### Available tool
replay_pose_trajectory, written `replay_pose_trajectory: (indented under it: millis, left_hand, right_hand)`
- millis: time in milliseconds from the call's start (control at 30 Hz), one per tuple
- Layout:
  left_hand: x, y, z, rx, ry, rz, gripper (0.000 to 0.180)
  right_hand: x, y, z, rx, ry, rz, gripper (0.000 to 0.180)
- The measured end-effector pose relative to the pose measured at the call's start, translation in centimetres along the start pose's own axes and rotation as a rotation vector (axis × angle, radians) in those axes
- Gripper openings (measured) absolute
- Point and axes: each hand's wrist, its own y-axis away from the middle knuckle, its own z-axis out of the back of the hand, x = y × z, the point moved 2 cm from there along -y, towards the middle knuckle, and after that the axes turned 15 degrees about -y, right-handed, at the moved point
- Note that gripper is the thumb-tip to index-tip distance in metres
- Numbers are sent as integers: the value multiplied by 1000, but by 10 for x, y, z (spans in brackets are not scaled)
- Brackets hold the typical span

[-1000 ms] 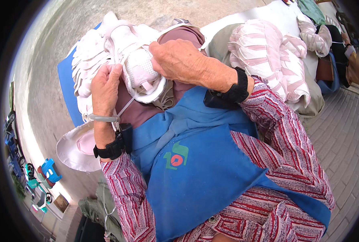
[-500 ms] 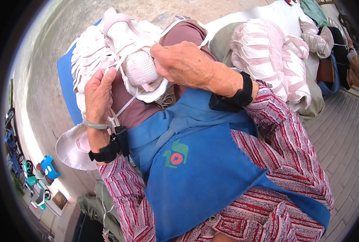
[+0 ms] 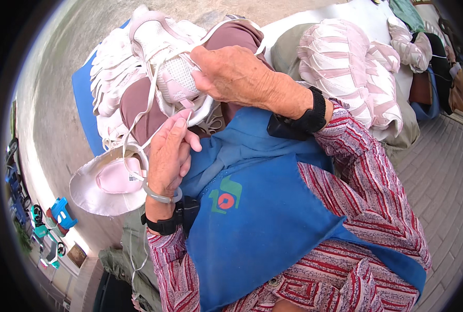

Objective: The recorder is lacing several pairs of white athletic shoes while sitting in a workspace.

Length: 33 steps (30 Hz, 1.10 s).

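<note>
Your left hand (image 3: pixel 168 156) has dropped toward your lap, fingers pressed together, pinching the white lace (image 3: pixel 138 132), which now runs taut up to the white shoe (image 3: pixel 172 78). Your right hand (image 3: pixel 231 75) stays curled over the shoe on your knee; the lace is probably being tightened.

white sun hat (image 3: pixel 94 193) lower left | striped pink-white bundles (image 3: pixel 346 67) upper right | blue apron (image 3: pixel 262 218) on lap
</note>
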Motion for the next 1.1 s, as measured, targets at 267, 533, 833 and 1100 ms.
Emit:
replay_pose_trajectory:
  millis: [267, 533, 833, 1100]
  left_hand:
    - [9, -27, -20, 19, 844, 38, 24]
    - [10, -38, -33, -178, 576, -101, 18]
    - [12, -24, -14, -121, 404, -68, 23]
    - [4, 12, 64, -298, -41, -177, 23]
  right_hand:
    - [-7, 0, 1, 3, -38, 25, 22]
    - [-3, 0, -7, 52, 31, 21, 22]
    - [-22, -3, 10, 8, -31, -4, 20]
    - [-11, -6, 46, -10, 338, 161, 17]
